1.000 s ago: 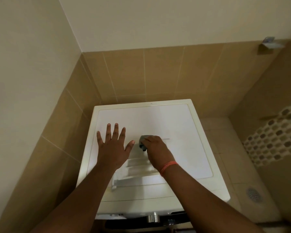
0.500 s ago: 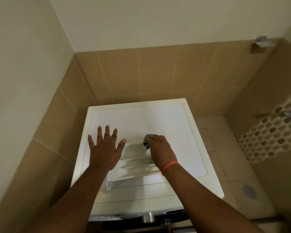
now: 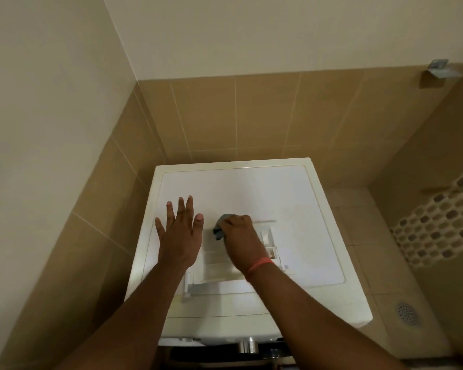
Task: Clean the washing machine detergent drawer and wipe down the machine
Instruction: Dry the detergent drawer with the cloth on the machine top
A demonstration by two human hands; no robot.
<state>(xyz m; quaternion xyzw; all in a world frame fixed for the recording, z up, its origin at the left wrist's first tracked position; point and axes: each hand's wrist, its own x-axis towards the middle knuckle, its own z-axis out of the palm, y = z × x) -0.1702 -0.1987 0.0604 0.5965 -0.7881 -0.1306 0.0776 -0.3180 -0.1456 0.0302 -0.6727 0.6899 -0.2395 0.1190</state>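
Two hands over washing machine (image 3: 292, 198) top: left hand (image 3: 178, 236) flat, fingers spread, on lid; right hand (image 3: 242, 240) grips grey cloth (image 3: 219, 227) on detergent drawer (image 3: 219, 268).

The washing machine (image 3: 251, 188) and its drawer (image 3: 219, 263) are white, the cloth (image 3: 219, 228) grey. The wristband (image 3: 259, 264) is orange-red; the wall tiles (image 3: 251, 116) are tan.

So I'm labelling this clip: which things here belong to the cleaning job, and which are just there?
In the job: washing machine, detergent drawer lying on top, grey cloth gripped by right hand, left hand flat on the machine.
Just there: floor drain, wall bracket.
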